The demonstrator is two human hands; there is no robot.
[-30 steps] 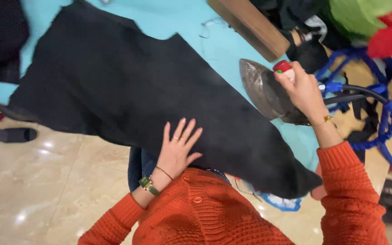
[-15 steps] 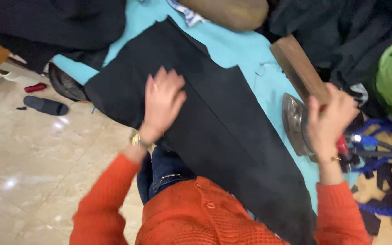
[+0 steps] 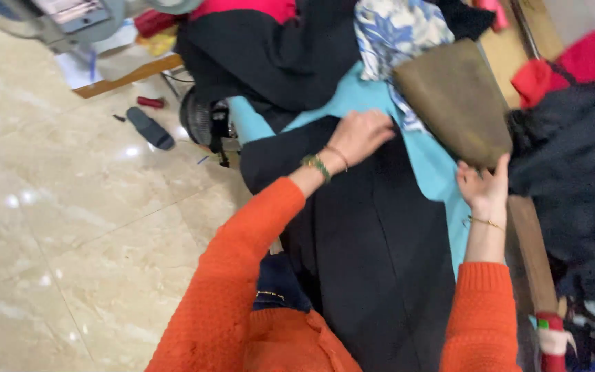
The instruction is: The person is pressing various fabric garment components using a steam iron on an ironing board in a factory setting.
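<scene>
Left hand [image 3: 361,136] flat, ungrasping, on black garment [image 3: 373,262]; right hand [image 3: 485,186] loose, seemingly touching olive cloth [image 3: 456,96].

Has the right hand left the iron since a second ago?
Yes. The right hand no longer grips the iron; it is now open at the edge of the olive-brown pad, beside the turquoise board cover.

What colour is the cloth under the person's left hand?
Black; the cloth lies on a turquoise cover, seen clearly in the head view.
</scene>
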